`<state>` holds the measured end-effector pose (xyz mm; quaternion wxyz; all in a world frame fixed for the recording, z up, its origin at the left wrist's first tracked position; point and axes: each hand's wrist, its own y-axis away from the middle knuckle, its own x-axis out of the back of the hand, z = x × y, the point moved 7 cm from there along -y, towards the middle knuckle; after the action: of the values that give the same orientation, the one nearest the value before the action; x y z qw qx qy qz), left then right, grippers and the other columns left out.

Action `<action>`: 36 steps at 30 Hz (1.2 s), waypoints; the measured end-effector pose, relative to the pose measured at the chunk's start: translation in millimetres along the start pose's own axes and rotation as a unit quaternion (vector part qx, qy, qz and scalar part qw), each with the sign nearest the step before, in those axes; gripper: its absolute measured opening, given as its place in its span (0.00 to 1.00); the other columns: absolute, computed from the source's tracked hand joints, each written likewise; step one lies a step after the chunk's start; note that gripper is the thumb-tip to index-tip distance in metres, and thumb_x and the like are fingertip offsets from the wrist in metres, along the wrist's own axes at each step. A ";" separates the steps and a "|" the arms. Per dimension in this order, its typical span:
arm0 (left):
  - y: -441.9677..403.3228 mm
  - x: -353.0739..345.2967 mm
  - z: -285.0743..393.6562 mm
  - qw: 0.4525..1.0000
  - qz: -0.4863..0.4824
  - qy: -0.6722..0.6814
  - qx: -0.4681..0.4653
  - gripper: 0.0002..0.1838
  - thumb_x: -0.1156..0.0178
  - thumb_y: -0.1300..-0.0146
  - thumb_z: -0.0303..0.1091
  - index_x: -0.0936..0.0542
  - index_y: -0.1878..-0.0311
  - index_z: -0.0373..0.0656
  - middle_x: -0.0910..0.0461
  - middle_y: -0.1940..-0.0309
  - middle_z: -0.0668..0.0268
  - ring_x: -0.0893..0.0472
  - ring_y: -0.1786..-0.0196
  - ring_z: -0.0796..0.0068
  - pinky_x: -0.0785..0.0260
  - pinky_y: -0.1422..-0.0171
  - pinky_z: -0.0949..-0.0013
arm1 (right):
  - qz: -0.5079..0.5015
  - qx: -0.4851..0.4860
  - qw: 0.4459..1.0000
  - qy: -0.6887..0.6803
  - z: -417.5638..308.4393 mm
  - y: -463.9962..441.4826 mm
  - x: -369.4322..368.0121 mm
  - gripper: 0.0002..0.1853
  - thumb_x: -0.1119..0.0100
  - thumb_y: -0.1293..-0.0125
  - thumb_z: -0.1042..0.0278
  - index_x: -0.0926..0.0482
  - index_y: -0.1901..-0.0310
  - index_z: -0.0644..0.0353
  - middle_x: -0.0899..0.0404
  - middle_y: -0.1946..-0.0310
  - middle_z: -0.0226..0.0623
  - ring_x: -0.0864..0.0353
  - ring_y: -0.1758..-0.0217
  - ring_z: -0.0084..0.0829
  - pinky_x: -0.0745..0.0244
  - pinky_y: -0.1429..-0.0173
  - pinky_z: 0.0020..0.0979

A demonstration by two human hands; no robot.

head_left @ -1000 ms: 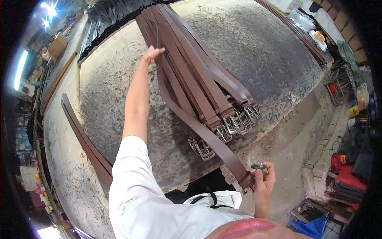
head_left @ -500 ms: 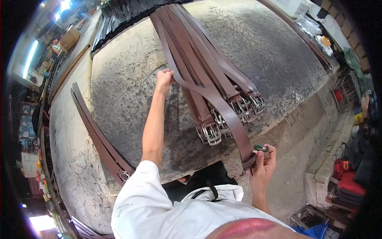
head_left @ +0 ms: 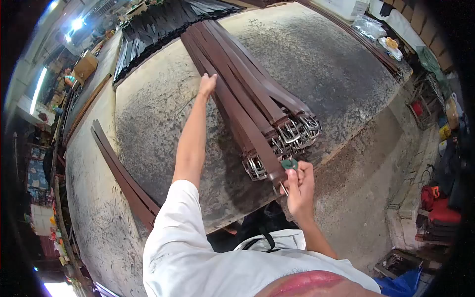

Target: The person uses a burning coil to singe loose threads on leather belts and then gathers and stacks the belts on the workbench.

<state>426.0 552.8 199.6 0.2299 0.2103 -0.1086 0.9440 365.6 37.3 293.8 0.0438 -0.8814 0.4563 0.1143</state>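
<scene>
A brown leather belt [head_left: 255, 141] stretches along the left part of a pile of brown belts [head_left: 242, 74]. My right hand [head_left: 301, 190] is closed on its buckle end, just beyond the lower buckles of the pile. A small green piece [head_left: 289, 164], whose kind I cannot make out, shows at the fingers of that hand. Farther up, my left hand [head_left: 208, 84] pinches the same belt at its left edge; the fingertips are partly hidden. Metal buckles [head_left: 297, 132] cluster at the near end of the pile.
The pile rests on a worn, dark-stained table [head_left: 158, 114]. A few brown belts [head_left: 123, 183] lie apart at the left. Many black straps [head_left: 153, 32] cover the far end. Plastic bags [head_left: 368, 27] sit at the far right. Beyond the table's right edge is concrete floor [head_left: 356, 178].
The belt was slack and twisted between my hands; now it lies straight along the pile. My right hand has moved left and up with the buckle end, my left hand slightly farther away.
</scene>
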 end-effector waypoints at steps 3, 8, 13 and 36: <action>50.2 3.3 -19.1 0.992 0.007 -0.085 -0.089 0.35 0.44 0.37 0.44 0.38 0.37 0.24 0.31 0.41 0.38 0.30 0.37 0.47 0.39 0.33 0.59 | -0.011 0.014 1.000 0.014 6.5 -10.4 -6.1 0.06 0.55 0.27 0.71 0.39 0.56 0.61 0.34 0.73 0.28 0.37 0.77 0.13 0.33 0.75 0.21; 219.3 44.7 35.6 0.995 0.074 -0.020 -0.068 0.23 0.45 0.34 0.39 0.28 0.43 0.31 0.23 0.48 0.48 0.24 0.43 0.57 0.35 0.37 0.63 | -0.029 0.030 0.998 0.036 6.6 -21.9 -23.0 0.06 0.55 0.27 0.70 0.38 0.56 0.63 0.33 0.73 0.29 0.37 0.77 0.14 0.34 0.75 0.20; 332.2 36.1 33.0 0.987 0.038 0.152 -0.027 0.18 0.51 0.28 0.38 0.26 0.46 0.32 0.21 0.52 0.62 0.23 0.49 0.73 0.32 0.44 0.72 | -0.060 0.058 0.990 0.114 12.8 -37.1 -44.6 0.09 0.54 0.27 0.68 0.36 0.56 0.66 0.31 0.74 0.33 0.34 0.79 0.18 0.35 0.78 0.23; 407.5 -0.2 107.4 0.987 -0.005 0.107 -0.120 0.31 0.51 0.31 0.40 0.43 0.31 0.30 0.47 0.28 0.48 0.47 0.25 0.56 0.55 0.25 0.64 | 0.035 0.246 0.925 0.288 -6.9 -5.9 -51.4 0.08 0.55 0.30 0.72 0.35 0.56 0.70 0.29 0.67 0.50 0.27 0.64 0.48 0.33 0.56 0.44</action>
<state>267.9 165.5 250.8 0.2686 0.0796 -0.1946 0.9400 342.9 80.3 312.7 0.1219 -0.8214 0.4935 -0.2588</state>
